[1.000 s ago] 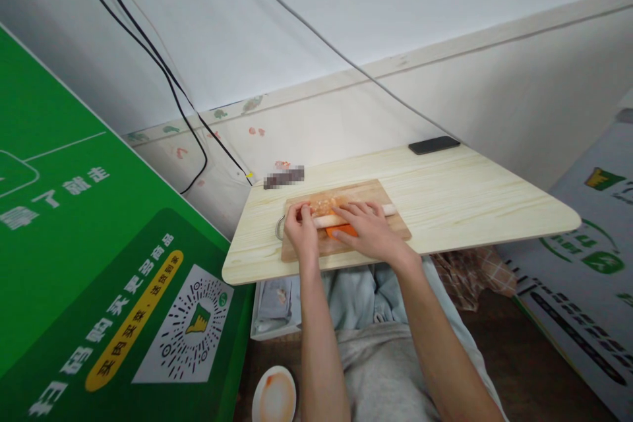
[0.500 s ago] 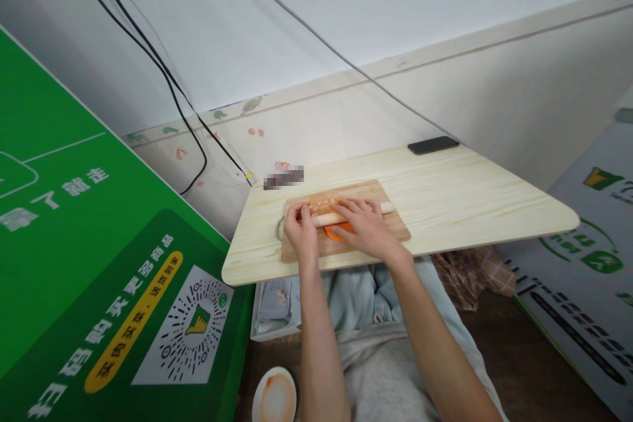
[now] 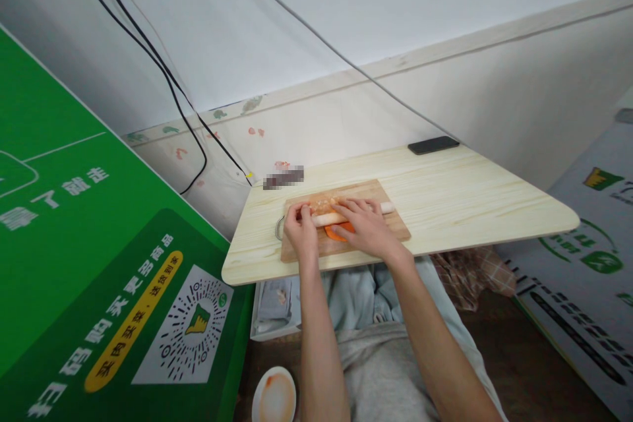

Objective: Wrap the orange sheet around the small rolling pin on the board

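Note:
A pale rolling pin (image 3: 387,208) lies slantwise across a wooden cutting board (image 3: 395,227). At its left end my left hand (image 3: 302,232) is closed, with thumb and fingertips pinched together against the pin. My right hand (image 3: 368,227) rests over the pin's middle and right part, its fingers stretched forward and thumb apart. Behind the pin, a glossy light-orange sheet (image 3: 322,205) lies at the fingertips of both hands. A brighter orange flat piece (image 3: 337,231) shows on the near side, partly under my right thumb. What the left fingertips cover is hidden.
The board lies on a light wood-grain table (image 3: 475,198) against a wall. A black phone (image 3: 433,145) is at the back edge, and a blurred-out dark item (image 3: 283,177) at the back left. Below are a stained white bowl (image 3: 275,399) and a white box (image 3: 274,306).

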The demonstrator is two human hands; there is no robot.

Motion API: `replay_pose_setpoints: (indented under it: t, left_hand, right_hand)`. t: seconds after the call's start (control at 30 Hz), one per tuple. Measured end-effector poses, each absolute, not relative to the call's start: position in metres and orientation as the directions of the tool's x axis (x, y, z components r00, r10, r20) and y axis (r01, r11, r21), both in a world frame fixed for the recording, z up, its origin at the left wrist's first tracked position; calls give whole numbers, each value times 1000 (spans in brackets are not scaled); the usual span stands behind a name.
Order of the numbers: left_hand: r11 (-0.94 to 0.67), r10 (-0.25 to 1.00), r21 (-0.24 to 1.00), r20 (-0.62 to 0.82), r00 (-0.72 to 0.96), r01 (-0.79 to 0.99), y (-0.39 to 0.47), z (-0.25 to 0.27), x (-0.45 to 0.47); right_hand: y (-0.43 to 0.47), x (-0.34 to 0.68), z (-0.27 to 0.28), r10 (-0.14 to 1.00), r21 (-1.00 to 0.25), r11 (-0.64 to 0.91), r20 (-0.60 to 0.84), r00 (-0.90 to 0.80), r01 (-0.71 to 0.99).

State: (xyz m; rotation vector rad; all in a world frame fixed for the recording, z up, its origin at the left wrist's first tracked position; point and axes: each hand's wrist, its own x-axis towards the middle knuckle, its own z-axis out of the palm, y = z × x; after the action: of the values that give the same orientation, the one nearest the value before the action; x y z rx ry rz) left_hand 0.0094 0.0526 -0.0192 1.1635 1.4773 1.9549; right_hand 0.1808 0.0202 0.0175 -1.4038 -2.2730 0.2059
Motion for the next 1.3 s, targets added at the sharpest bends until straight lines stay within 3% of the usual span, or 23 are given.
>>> replay_pose_setpoints:
  t: [0.6, 0.83, 1.3]
  left_hand:
    - [-350, 748, 925, 371, -550, 148, 52, -19, 10]
    - [-346, 748, 926, 368, -553, 149, 52, -18, 11]
    - [-344, 750, 927, 368, -549, 151, 52, -18, 11]
  right_hand:
    - [18, 188, 20, 870, -364, 489, 267, -414, 793]
    - [27, 179, 15, 874, -350, 463, 331, -355, 815]
    - [26, 181, 17, 873, -361, 469, 325, -363, 806]
